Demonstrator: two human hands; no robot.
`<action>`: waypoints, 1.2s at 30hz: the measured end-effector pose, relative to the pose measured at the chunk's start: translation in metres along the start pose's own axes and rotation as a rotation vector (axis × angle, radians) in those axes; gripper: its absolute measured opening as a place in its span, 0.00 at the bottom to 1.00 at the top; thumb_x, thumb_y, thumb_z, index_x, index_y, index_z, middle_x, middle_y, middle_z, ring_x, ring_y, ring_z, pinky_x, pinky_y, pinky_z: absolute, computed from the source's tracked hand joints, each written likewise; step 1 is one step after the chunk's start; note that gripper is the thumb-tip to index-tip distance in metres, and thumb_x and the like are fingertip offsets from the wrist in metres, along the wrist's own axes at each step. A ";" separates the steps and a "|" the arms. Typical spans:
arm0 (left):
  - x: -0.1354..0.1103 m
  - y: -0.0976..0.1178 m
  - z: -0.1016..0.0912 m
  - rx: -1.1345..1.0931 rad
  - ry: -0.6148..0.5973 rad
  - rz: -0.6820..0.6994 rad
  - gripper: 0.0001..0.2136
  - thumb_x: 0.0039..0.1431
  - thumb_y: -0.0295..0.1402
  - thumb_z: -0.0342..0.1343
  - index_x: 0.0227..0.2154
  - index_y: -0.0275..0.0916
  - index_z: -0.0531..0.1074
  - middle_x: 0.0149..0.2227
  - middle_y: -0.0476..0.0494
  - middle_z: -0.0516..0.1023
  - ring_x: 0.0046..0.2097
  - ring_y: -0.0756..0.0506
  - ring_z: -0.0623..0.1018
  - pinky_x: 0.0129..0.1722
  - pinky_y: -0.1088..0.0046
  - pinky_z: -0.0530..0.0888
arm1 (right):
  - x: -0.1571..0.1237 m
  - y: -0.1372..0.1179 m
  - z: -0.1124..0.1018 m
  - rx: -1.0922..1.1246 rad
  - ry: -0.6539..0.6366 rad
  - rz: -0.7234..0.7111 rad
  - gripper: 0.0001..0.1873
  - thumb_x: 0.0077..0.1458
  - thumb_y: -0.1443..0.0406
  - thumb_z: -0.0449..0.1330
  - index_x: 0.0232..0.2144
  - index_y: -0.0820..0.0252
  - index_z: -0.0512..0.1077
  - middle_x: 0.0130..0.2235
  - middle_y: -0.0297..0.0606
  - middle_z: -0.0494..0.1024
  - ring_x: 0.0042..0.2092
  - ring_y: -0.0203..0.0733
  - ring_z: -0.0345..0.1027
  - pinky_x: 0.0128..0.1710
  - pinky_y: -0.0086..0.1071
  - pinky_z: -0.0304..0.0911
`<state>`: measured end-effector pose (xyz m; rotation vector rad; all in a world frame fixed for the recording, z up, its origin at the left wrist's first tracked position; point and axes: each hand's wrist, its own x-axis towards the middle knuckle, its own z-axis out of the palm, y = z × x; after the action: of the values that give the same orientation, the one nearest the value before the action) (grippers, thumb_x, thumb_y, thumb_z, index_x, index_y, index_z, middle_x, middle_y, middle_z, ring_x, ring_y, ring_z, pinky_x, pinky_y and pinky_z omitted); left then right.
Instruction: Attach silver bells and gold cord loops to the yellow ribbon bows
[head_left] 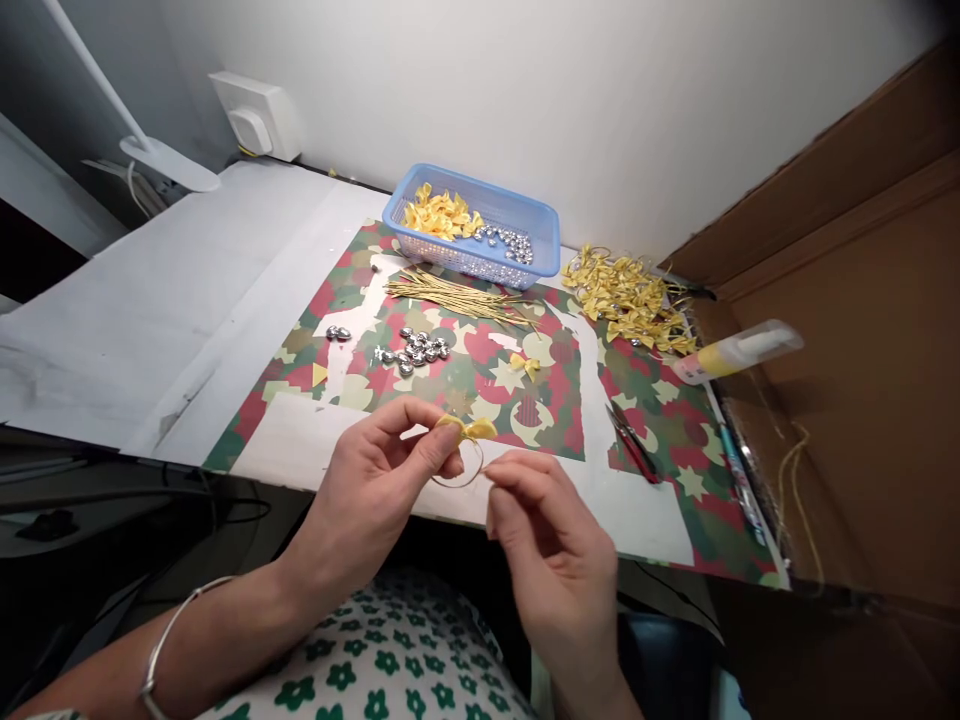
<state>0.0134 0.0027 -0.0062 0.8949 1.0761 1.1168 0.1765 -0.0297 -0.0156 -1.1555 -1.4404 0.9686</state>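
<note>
Over the near edge of the table, my left hand (375, 465) pinches a small yellow ribbon bow (480, 429) between thumb and fingers. A thin cord (481, 465) curves in a loop below the bow and runs across to my right hand (559, 545). The fingertips of that hand are pressed together on the cord's end. Beyond my hands, several shiny silver beads (420, 350) lie in a cluster, with a few more to their left. Another yellow bow (525, 366) rests on the patterned mat (555, 400).
A blue basket (450, 257) at the wall holds yellow bows and silver beads. Before it lies a bundle of yellowish cords (457, 298). To the right are piled bows with cords (630, 300), red-handled scissors (636, 448), a bottle (739, 352), a pen (742, 485) and cardboard (847, 300).
</note>
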 end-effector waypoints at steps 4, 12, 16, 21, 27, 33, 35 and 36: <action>-0.004 0.003 0.001 0.105 0.013 0.040 0.07 0.67 0.35 0.61 0.32 0.42 0.76 0.26 0.55 0.76 0.31 0.53 0.75 0.36 0.80 0.72 | 0.007 -0.009 -0.015 0.019 0.100 0.025 0.14 0.68 0.71 0.57 0.45 0.48 0.79 0.45 0.33 0.73 0.30 0.28 0.70 0.31 0.27 0.70; -0.009 0.009 0.007 0.150 0.029 0.159 0.06 0.66 0.29 0.61 0.32 0.41 0.77 0.30 0.54 0.77 0.33 0.53 0.80 0.36 0.82 0.77 | 0.006 -0.018 -0.012 -0.161 0.030 -0.106 0.19 0.68 0.74 0.54 0.51 0.48 0.75 0.42 0.34 0.77 0.32 0.32 0.74 0.34 0.29 0.74; -0.011 0.009 0.006 0.071 -0.015 0.064 0.05 0.66 0.32 0.62 0.33 0.41 0.77 0.30 0.53 0.81 0.35 0.51 0.83 0.39 0.80 0.80 | 0.006 -0.018 -0.018 -0.266 0.099 -0.107 0.19 0.66 0.74 0.58 0.52 0.46 0.74 0.36 0.31 0.81 0.34 0.36 0.78 0.37 0.30 0.77; -0.013 0.009 0.005 0.033 -0.029 0.009 0.06 0.67 0.34 0.62 0.33 0.42 0.76 0.28 0.53 0.83 0.33 0.50 0.83 0.37 0.79 0.80 | 0.008 -0.023 -0.024 -0.437 0.014 -0.290 0.16 0.63 0.77 0.58 0.43 0.51 0.77 0.37 0.33 0.78 0.32 0.34 0.75 0.33 0.28 0.74; -0.014 0.011 0.006 0.069 -0.033 0.028 0.06 0.66 0.32 0.62 0.31 0.41 0.76 0.26 0.54 0.82 0.31 0.51 0.82 0.35 0.80 0.79 | 0.009 -0.020 -0.016 -0.665 0.120 -0.413 0.14 0.62 0.76 0.60 0.40 0.50 0.78 0.34 0.35 0.74 0.31 0.36 0.72 0.31 0.26 0.73; -0.016 0.011 0.006 0.117 -0.023 0.081 0.07 0.64 0.29 0.61 0.29 0.40 0.76 0.26 0.51 0.81 0.31 0.50 0.82 0.34 0.78 0.79 | 0.009 -0.020 -0.024 -0.792 0.018 -0.510 0.18 0.63 0.76 0.55 0.47 0.51 0.78 0.35 0.37 0.74 0.33 0.38 0.71 0.33 0.30 0.71; -0.016 0.010 0.006 0.126 -0.024 0.093 0.07 0.64 0.29 0.61 0.29 0.40 0.76 0.27 0.51 0.81 0.31 0.50 0.82 0.34 0.78 0.79 | 0.009 -0.022 -0.027 -0.820 -0.035 -0.516 0.19 0.64 0.77 0.54 0.48 0.53 0.77 0.36 0.38 0.74 0.34 0.39 0.71 0.33 0.31 0.69; -0.016 0.010 0.006 0.129 -0.027 0.097 0.07 0.64 0.29 0.61 0.29 0.40 0.76 0.27 0.51 0.81 0.31 0.50 0.81 0.34 0.78 0.79 | 0.010 -0.022 -0.028 -0.833 -0.049 -0.518 0.19 0.63 0.77 0.54 0.48 0.54 0.77 0.36 0.39 0.74 0.34 0.39 0.71 0.33 0.32 0.68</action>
<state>0.0156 -0.0112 0.0079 1.0708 1.1012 1.1215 0.1998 -0.0254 0.0127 -1.2130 -2.1287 0.0032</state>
